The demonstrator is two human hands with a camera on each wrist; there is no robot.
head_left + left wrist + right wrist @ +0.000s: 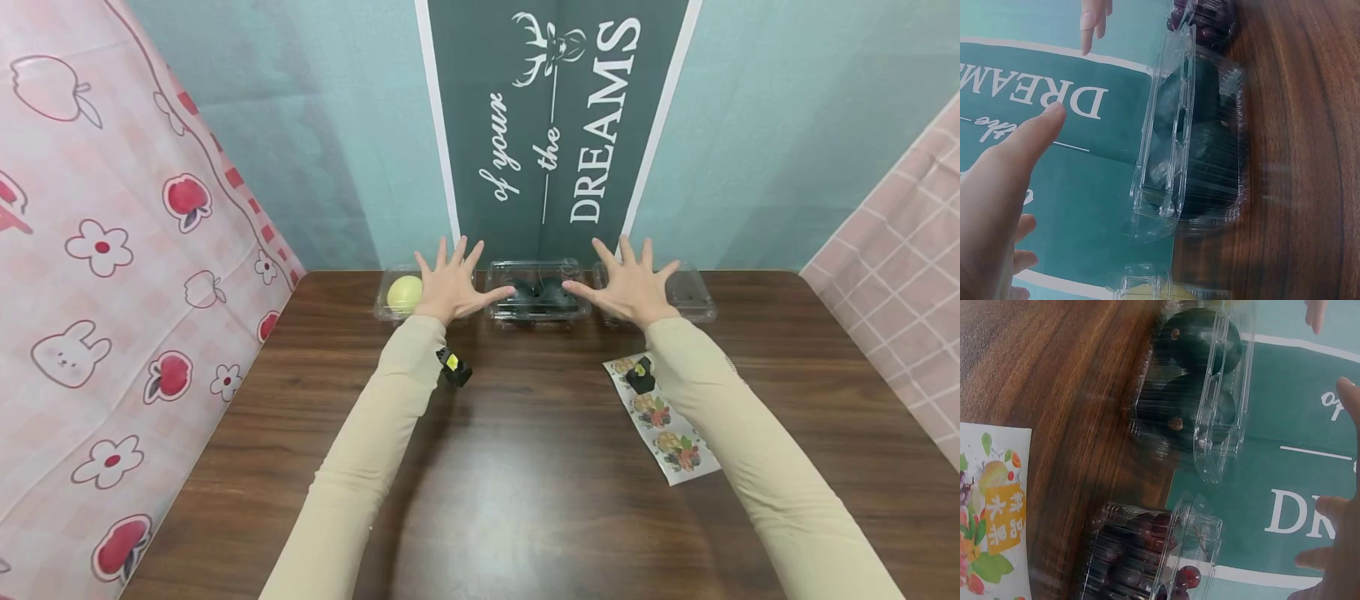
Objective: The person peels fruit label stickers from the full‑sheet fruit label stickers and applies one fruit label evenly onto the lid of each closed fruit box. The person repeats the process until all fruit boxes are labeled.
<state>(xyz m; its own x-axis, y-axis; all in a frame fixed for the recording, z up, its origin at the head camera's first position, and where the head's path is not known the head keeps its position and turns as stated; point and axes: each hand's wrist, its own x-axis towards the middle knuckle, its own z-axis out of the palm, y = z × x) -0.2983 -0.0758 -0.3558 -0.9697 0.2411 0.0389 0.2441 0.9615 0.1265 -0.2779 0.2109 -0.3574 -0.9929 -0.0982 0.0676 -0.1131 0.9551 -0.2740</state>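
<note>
My left hand is spread wide with straight fingers, in front of the left clear plastic box, which holds a pale yellow round fruit. The right hand is spread the same way, partly hiding the right clear box. Dark red, grape-like fruit fills that box in the right wrist view. Between the hands stands the middle clear box with dark green round fruits inside. Neither hand holds anything; whether they touch the boxes is unclear.
A white sheet printed with fruit pictures lies on the brown wooden table, partly under the right forearm. A teal cloth with lettering hangs behind the boxes. Pink patterned cloths border the left and right sides.
</note>
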